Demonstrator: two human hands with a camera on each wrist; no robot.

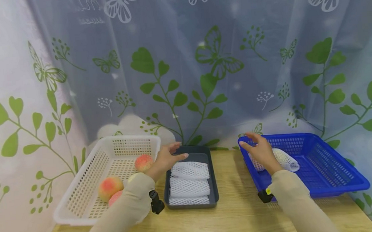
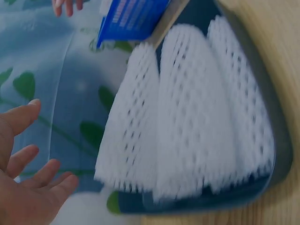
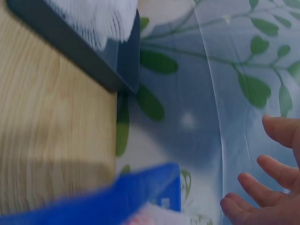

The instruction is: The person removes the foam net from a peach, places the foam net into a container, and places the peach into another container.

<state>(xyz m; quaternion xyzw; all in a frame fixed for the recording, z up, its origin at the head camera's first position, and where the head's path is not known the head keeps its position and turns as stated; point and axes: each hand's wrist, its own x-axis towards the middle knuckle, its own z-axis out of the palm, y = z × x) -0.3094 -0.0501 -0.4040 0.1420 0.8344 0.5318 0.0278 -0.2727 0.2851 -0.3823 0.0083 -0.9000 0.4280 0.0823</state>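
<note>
My left hand (image 1: 167,158) hovers between the white basket and the dark grey tray (image 1: 215,186), thumb and fingers spread, holding nothing. In that tray lie several white foam net sleeves (image 1: 189,186), side by side; the left wrist view shows the sleeves (image 2: 192,112) close up, beside the hand (image 2: 35,187). Over the left end of the blue basket (image 1: 337,162) is my right hand (image 1: 261,153), its fingers apart and nothing between them. Below it, partly hidden, are net-wrapped fruits (image 1: 285,160). The right wrist view shows the same hand (image 3: 274,183) with parted fingers.
On the left stands a white basket (image 1: 76,183) with several peaches, among them a red-and-yellow peach (image 1: 111,188) and another peach (image 1: 143,163) near its far right side. Bare wooden table (image 1: 232,207) shows between the tray and the blue basket. A leaf-patterned curtain (image 1: 183,76) hangs behind.
</note>
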